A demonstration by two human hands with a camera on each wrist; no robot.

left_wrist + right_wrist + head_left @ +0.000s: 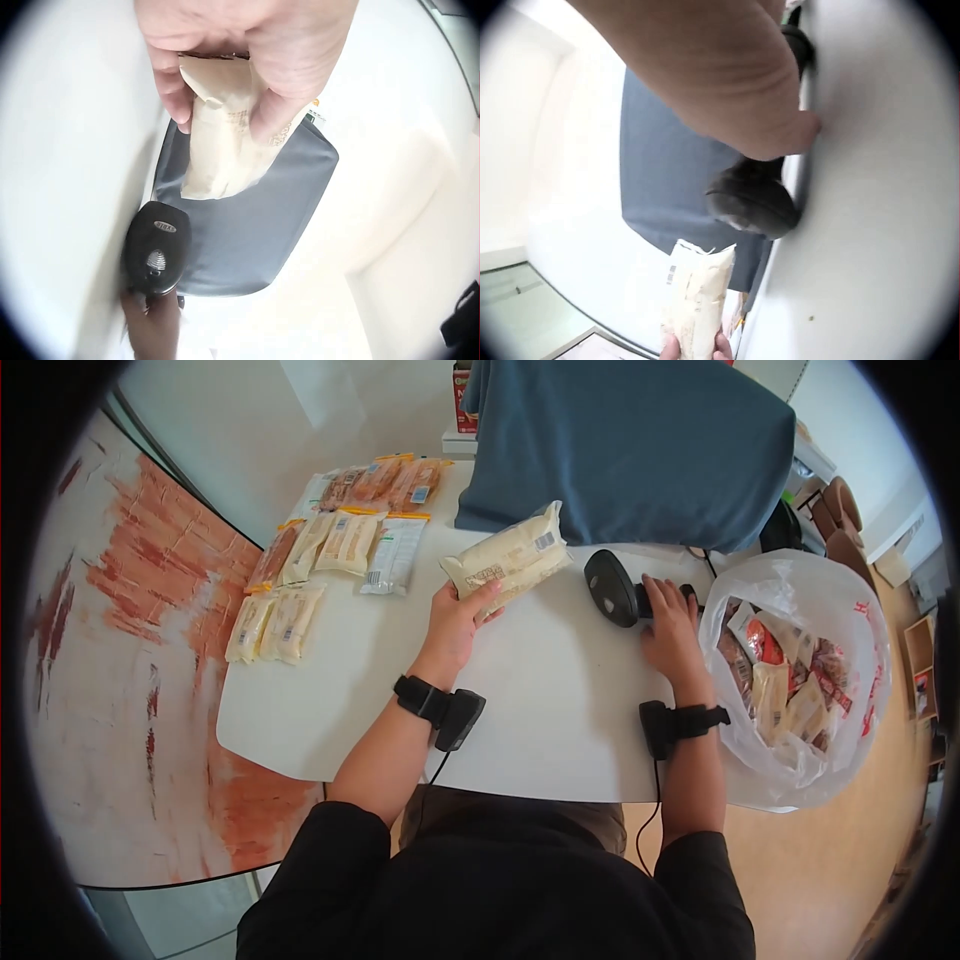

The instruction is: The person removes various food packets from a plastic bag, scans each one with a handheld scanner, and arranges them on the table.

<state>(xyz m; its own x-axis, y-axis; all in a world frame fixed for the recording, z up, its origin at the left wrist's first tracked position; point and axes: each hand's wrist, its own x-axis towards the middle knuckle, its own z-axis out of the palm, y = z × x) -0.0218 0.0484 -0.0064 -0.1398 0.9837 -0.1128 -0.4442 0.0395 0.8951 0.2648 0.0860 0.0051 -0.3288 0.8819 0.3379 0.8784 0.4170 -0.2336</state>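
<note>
My left hand (458, 625) grips a cream-coloured snack packet (510, 560) by its near end, thumb on one face and fingers round the other side. A barcode shows near the packet's far corner. In the left wrist view the packet (225, 135) hangs from between thumb and fingers. To the right, my right hand (672, 625) holds a black barcode scanner (612, 588) by its handle, close to the white table. The scanner's head points left toward the packet. In the right wrist view the hand (735, 90) hides most of the handle.
Several snack packets (350, 542) lie in rows at the table's (560, 700) left. A plastic bag (735, 730) of more packets stands at the right edge, close by my right forearm. At the back, a grey-blue cloth (620, 450) covers a bulky object.
</note>
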